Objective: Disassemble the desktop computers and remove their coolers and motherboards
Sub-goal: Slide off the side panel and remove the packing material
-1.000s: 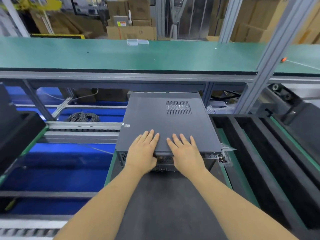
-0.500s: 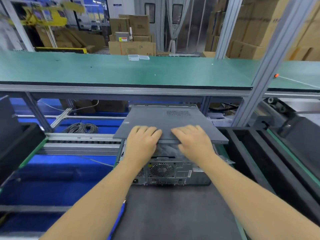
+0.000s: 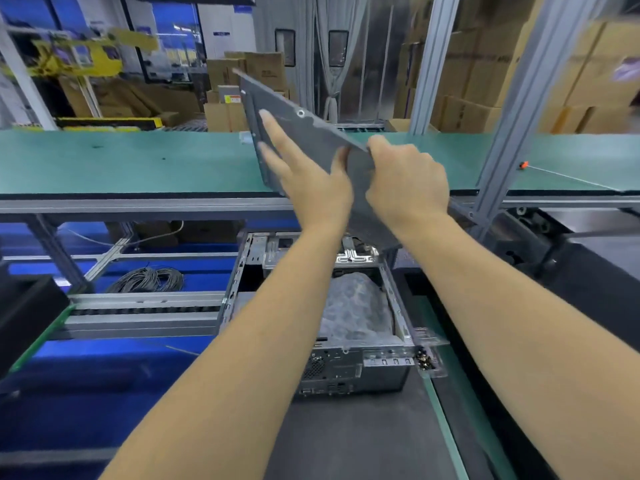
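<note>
A grey side cover (image 3: pixel 304 133) of the desktop computer is lifted high and tilted, its inner face turned toward me. My left hand (image 3: pixel 304 178) lies flat against that face with fingers spread. My right hand (image 3: pixel 405 178) grips the cover's upper right edge. Below them the open computer case (image 3: pixel 349 365) lies on a dark mat (image 3: pixel 346 438), rear ports facing me. Inside it I see metal brackets at the far end and a grey mottled bag-like wrapping (image 3: pixel 356 306). Cooler and motherboard are hidden.
A green conveyor belt (image 3: pixel 138 161) runs across behind the case. An aluminium post (image 3: pixel 519 116) stands at right. Black foam trays (image 3: pixel 588 278) sit to the right, a black block (image 3: pixel 24 313) to the left. A cable coil (image 3: pixel 149 278) lies below. Cardboard boxes stack behind.
The cover, flat on the case a second ago, slid back, then came off and rose tilted above the belt. Both hands went up with it, exposing the case interior.
</note>
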`<action>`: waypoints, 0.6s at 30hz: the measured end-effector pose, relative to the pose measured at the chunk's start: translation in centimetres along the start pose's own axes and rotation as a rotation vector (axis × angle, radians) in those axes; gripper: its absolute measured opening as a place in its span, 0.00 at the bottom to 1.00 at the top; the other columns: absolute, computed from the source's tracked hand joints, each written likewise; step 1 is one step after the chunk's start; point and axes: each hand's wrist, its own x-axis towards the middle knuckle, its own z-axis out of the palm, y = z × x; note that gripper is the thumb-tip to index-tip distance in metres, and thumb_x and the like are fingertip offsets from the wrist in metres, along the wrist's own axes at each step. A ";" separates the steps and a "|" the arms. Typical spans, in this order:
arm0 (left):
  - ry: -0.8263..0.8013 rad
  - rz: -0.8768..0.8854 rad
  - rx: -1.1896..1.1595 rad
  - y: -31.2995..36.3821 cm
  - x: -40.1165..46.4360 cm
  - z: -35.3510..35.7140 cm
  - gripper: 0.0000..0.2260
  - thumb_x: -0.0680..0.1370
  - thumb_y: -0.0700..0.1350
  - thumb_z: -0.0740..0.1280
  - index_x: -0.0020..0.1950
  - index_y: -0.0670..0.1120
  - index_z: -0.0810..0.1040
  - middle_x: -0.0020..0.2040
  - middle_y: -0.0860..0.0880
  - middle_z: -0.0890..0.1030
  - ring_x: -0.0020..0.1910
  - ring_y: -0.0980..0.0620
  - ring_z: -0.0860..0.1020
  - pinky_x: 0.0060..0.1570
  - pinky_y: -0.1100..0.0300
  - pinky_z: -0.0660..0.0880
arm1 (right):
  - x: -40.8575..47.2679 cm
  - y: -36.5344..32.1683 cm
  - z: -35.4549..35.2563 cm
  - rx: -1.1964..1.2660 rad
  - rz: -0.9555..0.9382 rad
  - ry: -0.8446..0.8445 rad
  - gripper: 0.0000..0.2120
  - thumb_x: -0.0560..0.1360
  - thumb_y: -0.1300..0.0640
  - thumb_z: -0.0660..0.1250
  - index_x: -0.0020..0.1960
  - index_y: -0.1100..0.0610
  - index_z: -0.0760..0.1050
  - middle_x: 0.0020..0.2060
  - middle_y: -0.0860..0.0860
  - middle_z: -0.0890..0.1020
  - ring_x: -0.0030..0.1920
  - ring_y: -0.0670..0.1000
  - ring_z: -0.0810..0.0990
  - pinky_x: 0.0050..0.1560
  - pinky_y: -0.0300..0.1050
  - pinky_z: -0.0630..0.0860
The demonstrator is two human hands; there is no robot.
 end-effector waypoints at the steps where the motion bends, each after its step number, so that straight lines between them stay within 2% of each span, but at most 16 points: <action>1: -0.100 -0.131 -0.135 1.1 -0.3 1.8 0.40 0.79 0.46 0.70 0.81 0.53 0.45 0.80 0.46 0.57 0.75 0.45 0.64 0.69 0.52 0.66 | 0.4 0.9 -0.8 0.007 0.024 0.038 0.11 0.75 0.64 0.64 0.46 0.54 0.62 0.29 0.50 0.63 0.33 0.60 0.70 0.29 0.44 0.56; 3: -0.272 -0.310 -0.223 2.6 -1.1 5.4 0.29 0.82 0.51 0.64 0.78 0.50 0.53 0.72 0.45 0.69 0.66 0.46 0.73 0.64 0.53 0.71 | 0.7 3.3 -2.1 -0.009 0.078 0.076 0.09 0.78 0.61 0.63 0.47 0.54 0.62 0.34 0.51 0.68 0.39 0.62 0.77 0.33 0.48 0.62; 5: -0.413 -0.384 -0.240 3.5 -2.2 8.8 0.22 0.82 0.55 0.63 0.72 0.51 0.59 0.66 0.44 0.74 0.60 0.45 0.77 0.63 0.46 0.75 | 0.4 6.5 -3.1 -0.045 0.143 0.070 0.09 0.78 0.61 0.63 0.47 0.55 0.63 0.36 0.53 0.69 0.43 0.64 0.80 0.35 0.49 0.62; 7: -0.571 -0.451 -0.269 4.0 -3.7 12.1 0.23 0.80 0.55 0.65 0.70 0.54 0.59 0.64 0.45 0.74 0.58 0.44 0.78 0.61 0.42 0.77 | -0.4 10.6 -3.9 -0.096 0.202 0.036 0.08 0.78 0.61 0.63 0.47 0.56 0.63 0.38 0.56 0.73 0.45 0.65 0.80 0.36 0.50 0.62; 9: -0.724 -0.494 -0.249 4.5 -5.9 15.3 0.26 0.79 0.52 0.67 0.73 0.56 0.58 0.65 0.46 0.74 0.56 0.47 0.78 0.58 0.44 0.79 | -1.4 14.9 -4.7 -0.147 0.261 0.000 0.09 0.76 0.61 0.64 0.47 0.56 0.63 0.44 0.61 0.78 0.47 0.66 0.80 0.37 0.51 0.64; 11: -0.846 -0.532 -0.251 4.7 -8.5 18.3 0.28 0.79 0.50 0.67 0.77 0.56 0.60 0.68 0.49 0.73 0.59 0.47 0.76 0.57 0.47 0.79 | -2.7 19.1 -5.2 -0.188 0.329 -0.030 0.10 0.75 0.62 0.66 0.46 0.56 0.63 0.45 0.61 0.78 0.47 0.66 0.80 0.37 0.51 0.64; 15: -0.968 -0.581 -0.277 4.6 -13.0 24.5 0.26 0.79 0.49 0.66 0.76 0.54 0.62 0.68 0.49 0.74 0.61 0.46 0.77 0.59 0.47 0.79 | -5.0 26.1 -4.8 -0.264 0.418 -0.077 0.11 0.73 0.64 0.66 0.44 0.56 0.64 0.44 0.61 0.80 0.46 0.66 0.80 0.38 0.50 0.65; 18: -1.045 -0.621 -0.249 4.1 -15.9 28.6 0.27 0.80 0.49 0.64 0.77 0.56 0.59 0.66 0.51 0.74 0.62 0.46 0.77 0.60 0.46 0.78 | -6.4 30.7 -3.6 -0.300 0.466 -0.115 0.11 0.72 0.67 0.65 0.44 0.56 0.64 0.46 0.61 0.81 0.49 0.66 0.81 0.39 0.50 0.65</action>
